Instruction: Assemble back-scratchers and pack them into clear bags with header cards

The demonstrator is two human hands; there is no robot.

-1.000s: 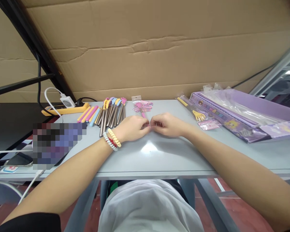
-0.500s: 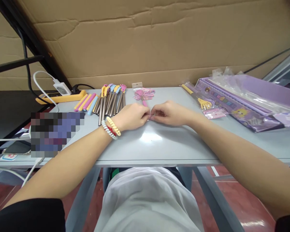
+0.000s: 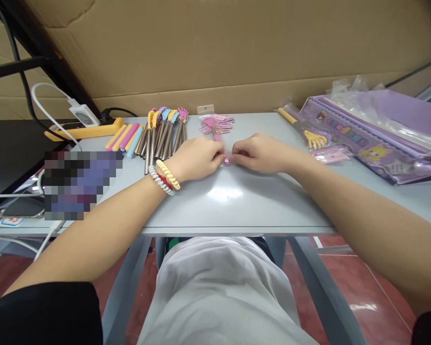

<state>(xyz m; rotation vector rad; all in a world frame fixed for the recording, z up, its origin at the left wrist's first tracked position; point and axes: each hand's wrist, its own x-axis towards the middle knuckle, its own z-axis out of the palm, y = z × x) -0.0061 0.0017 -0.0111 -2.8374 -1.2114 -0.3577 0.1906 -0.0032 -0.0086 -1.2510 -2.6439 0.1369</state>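
A pink hand-shaped back scratcher (image 3: 216, 137) lies on the table in a clear plastic bag (image 3: 206, 110), its hand end pointing away from me. The round pink handle tip shows between my two hands at the near end of the bag. My left hand (image 3: 198, 157), with coiled bands at the wrist, is closed on the bag's left side there, partly covering the handle. On the other side, my right hand (image 3: 260, 152) has its fingers curled and pinched at the bag's right edge. Several pink printed cards (image 3: 223, 123) lie beside and under the scratcher's head.
Left of my hands lie several unbagged back scratchers (image 3: 161, 139) and coloured handle tubes (image 3: 124, 138). A yellow power strip (image 3: 104, 128) and cables are behind. At right are a bagged yellow back scratcher (image 3: 314, 139) and a purple display box (image 3: 359, 139). Cardboard (image 3: 237, 52) stands behind the table.
My fingertips have come slightly apart, my right hand shifting right, so the pink handle tip now shows between them. The view has tilted down a little.
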